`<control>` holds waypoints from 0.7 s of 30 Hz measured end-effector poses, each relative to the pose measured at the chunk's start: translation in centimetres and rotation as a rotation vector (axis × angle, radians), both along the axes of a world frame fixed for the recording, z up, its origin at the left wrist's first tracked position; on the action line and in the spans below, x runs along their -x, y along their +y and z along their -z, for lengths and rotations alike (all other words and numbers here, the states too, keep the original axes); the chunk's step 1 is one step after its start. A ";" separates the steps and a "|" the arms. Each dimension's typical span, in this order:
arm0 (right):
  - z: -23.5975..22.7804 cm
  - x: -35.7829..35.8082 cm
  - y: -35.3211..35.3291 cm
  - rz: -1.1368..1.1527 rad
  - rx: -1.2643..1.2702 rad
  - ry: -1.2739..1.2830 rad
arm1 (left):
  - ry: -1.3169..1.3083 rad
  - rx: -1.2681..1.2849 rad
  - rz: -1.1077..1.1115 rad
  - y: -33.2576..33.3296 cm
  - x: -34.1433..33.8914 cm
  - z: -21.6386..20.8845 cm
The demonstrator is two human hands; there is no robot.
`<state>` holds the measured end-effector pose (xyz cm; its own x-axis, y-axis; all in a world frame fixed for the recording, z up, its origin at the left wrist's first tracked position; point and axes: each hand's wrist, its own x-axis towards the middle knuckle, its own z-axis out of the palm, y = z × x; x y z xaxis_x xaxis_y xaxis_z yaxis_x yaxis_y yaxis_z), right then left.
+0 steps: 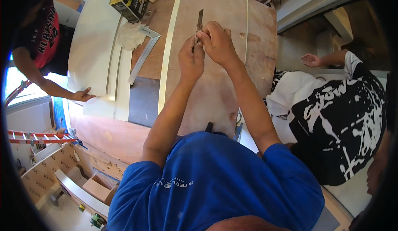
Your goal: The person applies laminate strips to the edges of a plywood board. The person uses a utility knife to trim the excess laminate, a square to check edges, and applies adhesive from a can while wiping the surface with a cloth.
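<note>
A thin blade [201, 18] is clasped near its lower end by the left hand [191, 61] and seemingly pinched by the right hand [216, 44]; it is held above the board [211, 0], tip toward twelve o'clock. Skin is best kept off the edge, and pressure light and even. Lettering is borne by the box [132, 2] at eleven, red-and-black shirt [49, 34] at ten, panel [45, 181] at eight and blue shirt [215, 189] at six.
</note>
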<state>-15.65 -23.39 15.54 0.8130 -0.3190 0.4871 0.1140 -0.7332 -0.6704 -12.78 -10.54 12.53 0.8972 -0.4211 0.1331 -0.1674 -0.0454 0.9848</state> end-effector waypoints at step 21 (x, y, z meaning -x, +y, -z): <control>4.6 -3.4 2.1 -0.082 0.040 0.143 | 0.323 -0.024 -0.029 1.9 -2.5 1.7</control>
